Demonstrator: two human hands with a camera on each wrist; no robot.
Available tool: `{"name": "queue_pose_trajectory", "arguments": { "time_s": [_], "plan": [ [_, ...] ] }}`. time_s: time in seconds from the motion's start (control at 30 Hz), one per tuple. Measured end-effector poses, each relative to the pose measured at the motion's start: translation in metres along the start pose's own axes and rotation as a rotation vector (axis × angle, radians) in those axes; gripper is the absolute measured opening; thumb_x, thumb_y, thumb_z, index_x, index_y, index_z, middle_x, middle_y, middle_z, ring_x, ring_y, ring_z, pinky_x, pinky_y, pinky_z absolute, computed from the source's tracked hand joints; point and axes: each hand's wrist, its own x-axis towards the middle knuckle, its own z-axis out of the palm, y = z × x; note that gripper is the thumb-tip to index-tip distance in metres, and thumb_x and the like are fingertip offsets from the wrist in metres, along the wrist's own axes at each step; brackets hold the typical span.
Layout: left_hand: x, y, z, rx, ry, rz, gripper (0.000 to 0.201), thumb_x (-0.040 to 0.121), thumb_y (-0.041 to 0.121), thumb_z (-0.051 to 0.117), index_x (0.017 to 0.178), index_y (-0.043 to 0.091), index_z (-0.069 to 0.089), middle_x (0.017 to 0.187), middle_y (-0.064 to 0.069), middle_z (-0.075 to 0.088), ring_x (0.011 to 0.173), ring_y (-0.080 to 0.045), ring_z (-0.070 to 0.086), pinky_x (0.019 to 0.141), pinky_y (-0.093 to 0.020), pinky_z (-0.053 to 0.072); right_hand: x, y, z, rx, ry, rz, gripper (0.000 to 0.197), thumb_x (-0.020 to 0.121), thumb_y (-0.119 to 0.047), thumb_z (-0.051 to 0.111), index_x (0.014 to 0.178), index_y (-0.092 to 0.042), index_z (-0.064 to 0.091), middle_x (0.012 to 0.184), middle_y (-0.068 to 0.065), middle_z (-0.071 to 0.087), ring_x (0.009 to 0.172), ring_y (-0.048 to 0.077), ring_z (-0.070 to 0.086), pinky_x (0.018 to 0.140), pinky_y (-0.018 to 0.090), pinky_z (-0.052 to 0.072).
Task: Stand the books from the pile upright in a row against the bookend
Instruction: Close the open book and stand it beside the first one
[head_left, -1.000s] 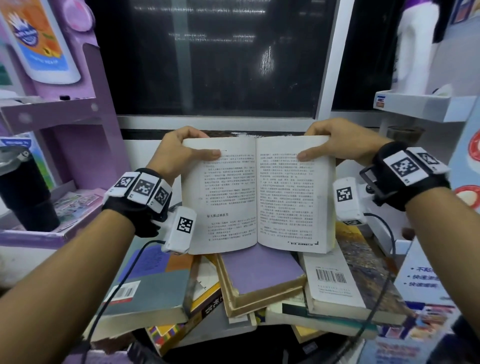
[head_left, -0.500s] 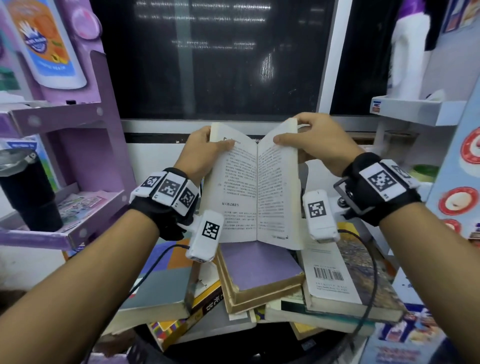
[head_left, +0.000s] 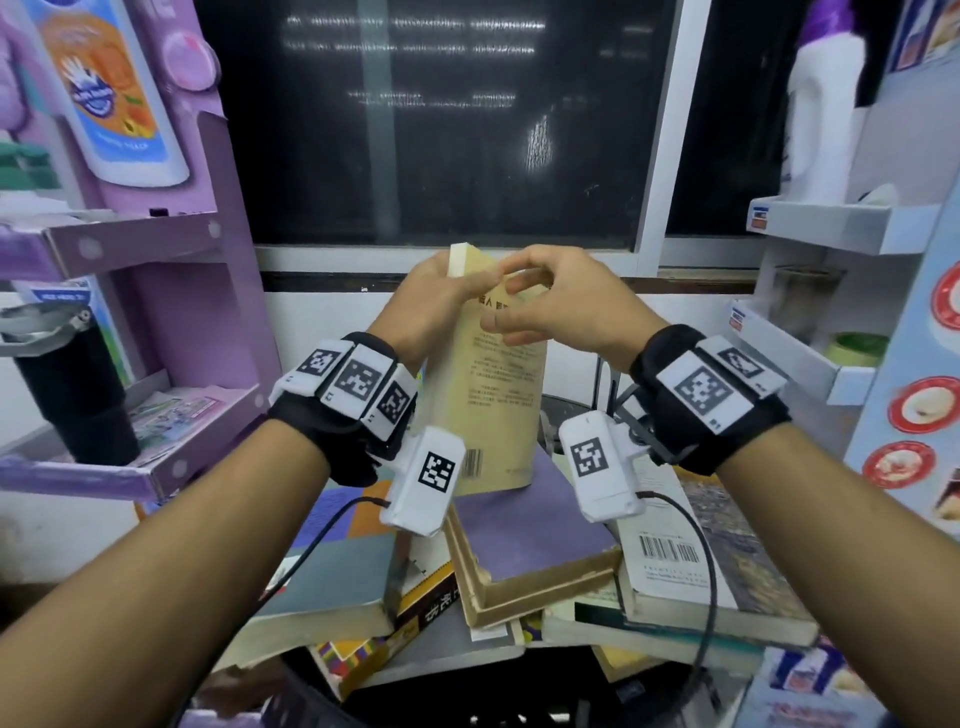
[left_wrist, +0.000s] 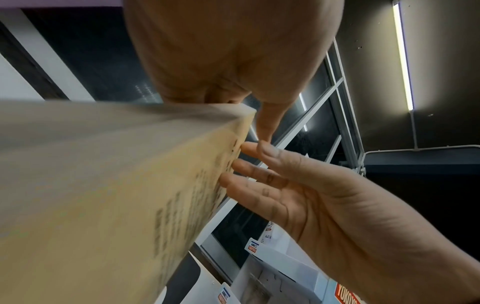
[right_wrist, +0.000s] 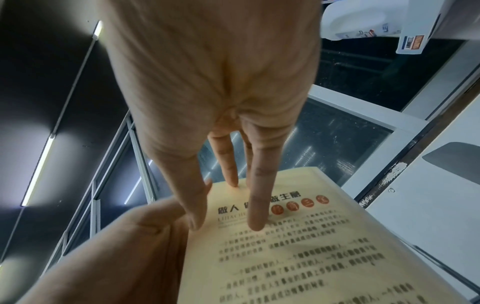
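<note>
A closed yellow paperback (head_left: 493, 405) stands upright with its lower edge on the purple book (head_left: 530, 514) that tops the pile. My left hand (head_left: 431, 296) grips its upper left edge, fingers curled over the top. My right hand (head_left: 540, 306) is beside it, its straight fingertips (left_wrist: 249, 164) touching the printed back cover (right_wrist: 298, 257). Under the purple book lie a grey book (head_left: 332, 577), a white-backed book with a barcode (head_left: 670, 561) and several others, all flat. No bookend can be made out.
A purple cardboard shelf (head_left: 130, 244) with a black tumbler (head_left: 72, 395) stands at the left. At the right are white shelves (head_left: 831, 228) and a white bottle (head_left: 821, 114). A dark window (head_left: 441, 130) is straight ahead, behind the pile.
The book was spread open in both hands; its halves have swung together and it is now closed. The right hand has let go of the page and lies against the cover.
</note>
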Motion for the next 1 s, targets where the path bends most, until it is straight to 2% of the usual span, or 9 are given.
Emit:
{"name": "queue_pose_trajectory", "arguments": {
  "time_s": [0.1, 0.23, 0.3, 0.4, 0.5, 0.63, 0.8, 0.9, 1.0],
  "plan": [
    [0.000, -0.008, -0.006, 0.020, 0.088, 0.018, 0.023, 0.093, 0.008, 0.053, 0.115, 0.002, 0.058, 0.101, -0.017, 0.068, 0.083, -0.026, 0.065, 0.078, -0.041, 0.055, 0.003, 0.001, 0.004, -0.014, 0.013, -0.002, 0.056, 0.069, -0.011, 0.086, 0.119, -0.018, 0.062, 0.115, 0.001, 0.060, 0.087, 0.018, 0.071, 0.070, 0.029, 0.061],
    [-0.001, -0.017, -0.014, -0.020, 0.164, 0.007, 0.019, 0.096, 0.011, 0.051, 0.112, 0.006, 0.059, 0.095, -0.012, 0.070, 0.080, -0.024, 0.069, 0.072, -0.041, 0.057, 0.006, 0.009, 0.001, -0.134, 0.169, -0.056, 0.042, 0.072, -0.019, 0.084, 0.109, -0.022, 0.065, 0.108, -0.005, 0.063, 0.086, 0.015, 0.069, 0.070, 0.025, 0.059],
    [-0.001, -0.022, -0.018, -0.075, 0.171, 0.004, 0.021, 0.096, 0.012, 0.050, 0.114, 0.004, 0.058, 0.096, -0.013, 0.070, 0.079, -0.025, 0.069, 0.070, -0.040, 0.057, 0.009, 0.016, 0.000, -0.226, 0.252, -0.076, 0.044, 0.073, -0.026, 0.083, 0.112, -0.025, 0.062, 0.114, -0.005, 0.058, 0.095, 0.013, 0.062, 0.076, 0.022, 0.053],
    [-0.002, -0.030, -0.023, -0.169, 0.186, 0.009, 0.023, 0.096, 0.011, 0.050, 0.116, 0.002, 0.058, 0.096, -0.015, 0.068, 0.078, -0.026, 0.068, 0.066, -0.037, 0.057, 0.014, 0.028, -0.004, -0.253, 0.285, -0.053, 0.057, 0.073, -0.031, 0.082, 0.122, -0.029, 0.053, 0.128, -0.004, 0.046, 0.110, 0.012, 0.050, 0.085, 0.027, 0.046],
    [-0.001, -0.036, -0.026, -0.281, 0.177, 0.032, 0.024, 0.095, 0.008, 0.048, 0.116, 0.006, 0.059, 0.094, -0.015, 0.066, 0.079, -0.027, 0.065, 0.065, -0.036, 0.058, 0.014, 0.034, -0.010, -0.159, 0.170, 0.002, 0.060, 0.074, -0.029, 0.082, 0.126, -0.027, 0.051, 0.128, -0.005, 0.053, 0.111, 0.015, 0.056, 0.086, 0.031, 0.053],
    [0.005, -0.042, -0.032, -0.339, 0.101, 0.075, 0.023, 0.092, 0.008, 0.049, 0.112, 0.008, 0.061, 0.094, -0.014, 0.068, 0.080, -0.026, 0.067, 0.070, -0.037, 0.058, 0.012, 0.035, -0.020, 0.058, -0.049, 0.020, 0.043, 0.080, -0.015, 0.077, 0.116, -0.023, 0.056, 0.107, 0.000, 0.069, 0.095, 0.016, 0.070, 0.067, 0.035, 0.061],
    [0.022, -0.045, -0.035, -0.360, -0.010, 0.043, 0.020, 0.091, 0.006, 0.047, 0.104, 0.010, 0.062, 0.086, -0.010, 0.071, 0.076, -0.024, 0.068, 0.065, -0.035, 0.057, 0.015, 0.030, -0.030, 0.000, -0.277, 0.005, 0.036, 0.086, -0.009, 0.069, 0.117, -0.021, 0.058, 0.105, 0.004, 0.072, 0.093, 0.020, 0.072, 0.067, 0.043, 0.061],
    [0.033, -0.050, -0.036, -0.309, -0.029, 0.014, 0.020, 0.094, 0.009, 0.046, 0.105, 0.012, 0.062, 0.091, -0.010, 0.070, 0.080, -0.024, 0.068, 0.067, -0.034, 0.057, 0.019, 0.028, -0.028, -0.052, -0.253, -0.033, 0.034, 0.088, -0.007, 0.067, 0.118, -0.020, 0.059, 0.102, 0.002, 0.072, 0.090, 0.017, 0.072, 0.060, 0.039, 0.061],
    [0.046, -0.056, -0.037, -0.152, 0.014, -0.013, 0.026, 0.099, 0.016, 0.042, 0.118, 0.013, 0.060, 0.102, -0.008, 0.070, 0.089, -0.021, 0.067, 0.074, -0.033, 0.056, 0.027, 0.030, -0.025, -0.065, -0.178, -0.057, 0.032, 0.088, -0.008, 0.067, 0.117, -0.018, 0.060, 0.101, 0.005, 0.072, 0.086, 0.017, 0.073, 0.057, 0.041, 0.061]
  ]
}}
